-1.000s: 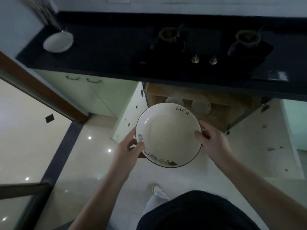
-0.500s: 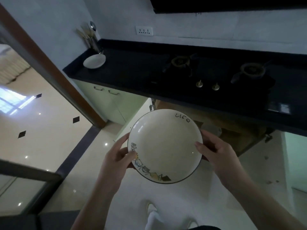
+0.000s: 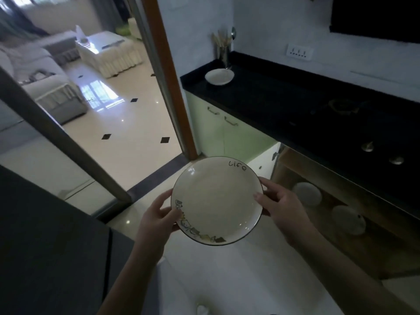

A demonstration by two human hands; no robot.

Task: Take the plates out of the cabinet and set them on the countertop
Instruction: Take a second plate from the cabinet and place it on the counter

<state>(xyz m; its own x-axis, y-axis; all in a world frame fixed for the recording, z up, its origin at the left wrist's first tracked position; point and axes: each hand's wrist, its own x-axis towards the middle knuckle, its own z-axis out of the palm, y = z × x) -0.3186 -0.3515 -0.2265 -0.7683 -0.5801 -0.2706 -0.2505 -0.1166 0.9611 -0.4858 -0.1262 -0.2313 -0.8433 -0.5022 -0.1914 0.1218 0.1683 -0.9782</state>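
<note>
I hold a cream plate (image 3: 216, 198) with a dark rim, the word "life" and small drawings, level over the floor. My left hand (image 3: 156, 218) grips its left edge and my right hand (image 3: 278, 206) grips its right edge. To the right the open cabinet (image 3: 354, 244) under the black countertop (image 3: 284, 98) shows two more pale plates (image 3: 306, 193) (image 3: 347, 219) on its wooden shelf. Another white plate (image 3: 219, 76) lies on the countertop's far left corner.
A utensil holder (image 3: 223, 51) stands behind the white plate. A gas hob with a burner (image 3: 341, 106) and two knobs (image 3: 367, 147) occupies the counter to the right. The open white cabinet door (image 3: 263, 161) juts out beside the plate. A brown door frame (image 3: 168, 76) stands left.
The view has swung left and up, so the doorway and living room now show. The plate stays gripped in both hands, now farther left of the open cabinet.
</note>
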